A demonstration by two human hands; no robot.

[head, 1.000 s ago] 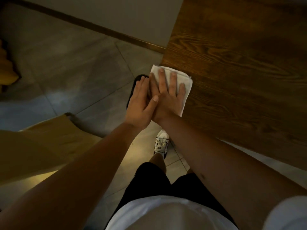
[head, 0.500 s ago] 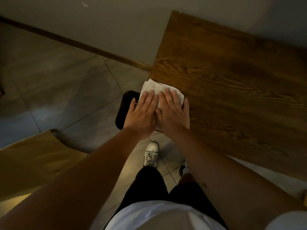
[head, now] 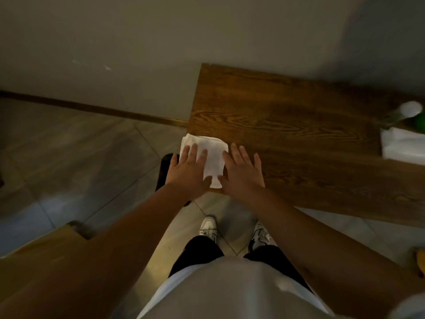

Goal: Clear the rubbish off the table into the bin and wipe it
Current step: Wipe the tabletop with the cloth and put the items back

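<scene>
A folded white cloth [head: 212, 157] lies at the near left corner of the dark wooden table [head: 299, 139], partly overhanging the edge. My left hand [head: 188, 171] rests flat on the cloth's left part, fingers spread. My right hand [head: 243, 173] lies flat beside it, its thumb side touching the cloth's right edge, palm on the wood. Under the corner, on the floor, stands a black bin [head: 166, 173], mostly hidden by my left hand and forearm.
A white box or paper item [head: 402, 143] and a white-capped green bottle [head: 409, 111] stand at the table's far right. A tan chair seat [head: 39, 249] is at my left. The wall with a skirting board runs behind. My shoes stand on grey floor tiles.
My hands, overlapping then side by side on the cloth, have spread apart; the right has slid off to the right. The view has tilted up, showing more wall and table.
</scene>
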